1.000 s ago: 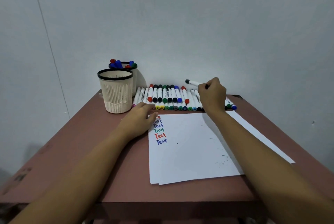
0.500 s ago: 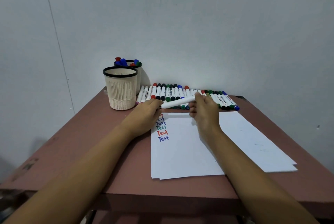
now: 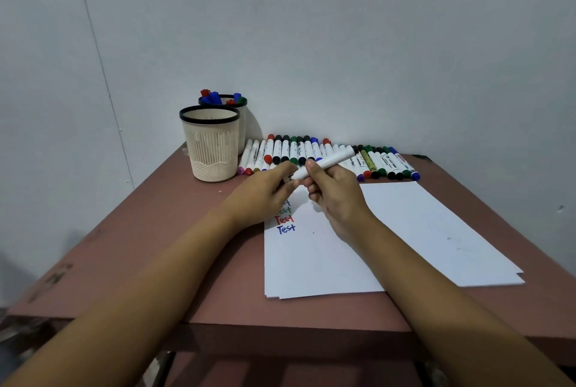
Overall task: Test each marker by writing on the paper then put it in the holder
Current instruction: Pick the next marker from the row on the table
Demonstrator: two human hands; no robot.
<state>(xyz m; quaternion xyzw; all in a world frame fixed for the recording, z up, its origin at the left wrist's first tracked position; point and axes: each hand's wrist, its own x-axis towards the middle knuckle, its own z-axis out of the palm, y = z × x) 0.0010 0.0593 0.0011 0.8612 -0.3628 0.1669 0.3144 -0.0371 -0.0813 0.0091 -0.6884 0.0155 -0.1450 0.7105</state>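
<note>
My right hand [image 3: 333, 190] grips a white marker [image 3: 327, 162] by its barrel, held slanted above the top left of the paper [image 3: 389, 230]. My left hand [image 3: 265, 191] pinches the marker's black cap end with thumb and fingers. "Test" is written several times in different colours down the paper's left side [image 3: 285, 223], partly hidden by my left hand. A row of many capped markers [image 3: 311, 152] lies along the wall behind my hands. A cream holder [image 3: 212, 143] stands empty at the back left. Behind it a second holder [image 3: 227, 102] contains several markers.
The brown table [image 3: 156, 246] ends against a grey wall at the back. The paper stack lies right of centre, reaching near the front edge [image 3: 280, 327]. Bare tabletop stretches left of the paper in front of the holders.
My right hand brought the marker from the row toward me, over the paper. My left hand rose off the paper and took hold of its cap end.
</note>
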